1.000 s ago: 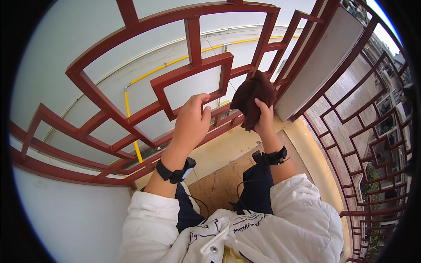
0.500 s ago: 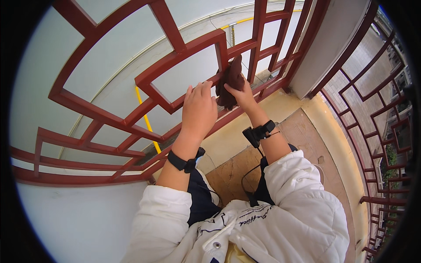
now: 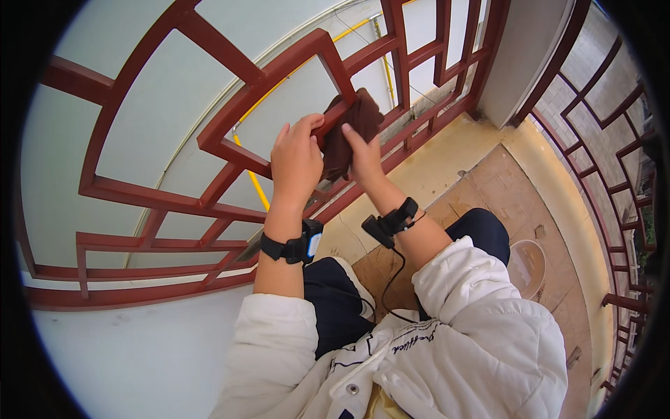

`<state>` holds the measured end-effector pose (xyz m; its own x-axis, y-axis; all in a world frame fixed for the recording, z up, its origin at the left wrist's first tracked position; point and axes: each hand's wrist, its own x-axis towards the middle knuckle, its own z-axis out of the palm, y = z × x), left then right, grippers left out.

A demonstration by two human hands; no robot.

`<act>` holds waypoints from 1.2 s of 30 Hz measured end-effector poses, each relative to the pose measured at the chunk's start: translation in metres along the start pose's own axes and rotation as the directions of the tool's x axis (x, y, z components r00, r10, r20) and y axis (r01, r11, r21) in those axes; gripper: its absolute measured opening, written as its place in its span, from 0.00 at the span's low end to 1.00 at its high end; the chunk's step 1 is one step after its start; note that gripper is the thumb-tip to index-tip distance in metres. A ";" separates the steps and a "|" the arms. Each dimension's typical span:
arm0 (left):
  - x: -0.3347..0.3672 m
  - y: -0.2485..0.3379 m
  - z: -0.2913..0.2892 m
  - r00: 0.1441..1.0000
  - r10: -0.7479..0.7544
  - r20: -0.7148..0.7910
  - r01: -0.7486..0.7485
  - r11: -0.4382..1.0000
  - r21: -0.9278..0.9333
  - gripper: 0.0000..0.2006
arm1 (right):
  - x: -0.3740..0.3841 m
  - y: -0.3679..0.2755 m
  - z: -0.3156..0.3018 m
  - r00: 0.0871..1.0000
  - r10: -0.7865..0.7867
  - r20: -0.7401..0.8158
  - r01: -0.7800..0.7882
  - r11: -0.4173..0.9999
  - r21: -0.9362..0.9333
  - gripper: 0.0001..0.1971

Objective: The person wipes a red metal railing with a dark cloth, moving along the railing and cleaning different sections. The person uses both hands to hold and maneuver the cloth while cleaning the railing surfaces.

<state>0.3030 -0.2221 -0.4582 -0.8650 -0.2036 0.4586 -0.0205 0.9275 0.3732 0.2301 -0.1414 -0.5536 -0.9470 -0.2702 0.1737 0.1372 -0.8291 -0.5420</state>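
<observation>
Evidently, the brown cloth point(image 3: 338, 150) sits across the lower right bar of a square opening in the dark red lattice point(image 3: 241, 155), between the two hands. Its long axis slants from upper right to lower left, roughly in line with that bar.

The right hand point(image 3: 364, 157) is the nearer: it grasps the cloth, thumb across the near face, the other fingers hidden behind the fabric. The left hand point(image 3: 299, 160) is just beside the cloth's left edge, its fingers bent toward the bar; whether they grip the bar or the cloth, I cannot tell.

Obstructions noted: lattice bars cross on several sides of the cloth, and a black cord point(image 3: 399, 269) hangs from the right wristband point(image 3: 391, 223). The left wrist carries a black wristband point(image 3: 278, 249). Beyond the bars runs a yellow pipe point(image 3: 259, 192). A cream ledge point(image 3: 427, 160) borders the brown tiled floor point(image 3: 499, 188), where a round translucent container point(image 3: 544, 267) stands near the right knee point(image 3: 481, 234), well apart from the cloth.
</observation>
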 end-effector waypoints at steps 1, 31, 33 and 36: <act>0.000 -0.001 0.000 1.000 0.005 -0.013 -0.005 1.000 -0.021 0.17 | -0.010 0.008 0.007 1.000 0.031 0.004 -0.030 0.988 -0.149 0.25; -0.007 0.010 0.004 0.987 0.157 -0.039 -0.160 0.985 -0.065 0.18 | 0.029 -0.028 -0.067 0.416 0.380 0.826 0.909 -0.159 -0.385 0.15; -0.003 0.014 0.013 0.974 0.209 -0.087 -0.216 0.973 -0.084 0.17 | 0.024 -0.017 -0.071 0.473 0.341 0.812 0.876 -0.083 -0.475 0.17; -0.002 0.021 0.026 0.952 0.293 -0.086 -0.300 0.950 -0.085 0.16 | 0.037 -0.021 -0.088 0.407 0.279 0.870 0.913 -0.132 -0.386 0.18</act>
<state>0.2912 -0.1944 -0.4719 -0.7865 0.0510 0.6154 0.2826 0.9158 0.2853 0.1669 -0.0911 -0.6085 -0.0949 -0.7672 0.6344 -0.9949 0.0511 -0.0870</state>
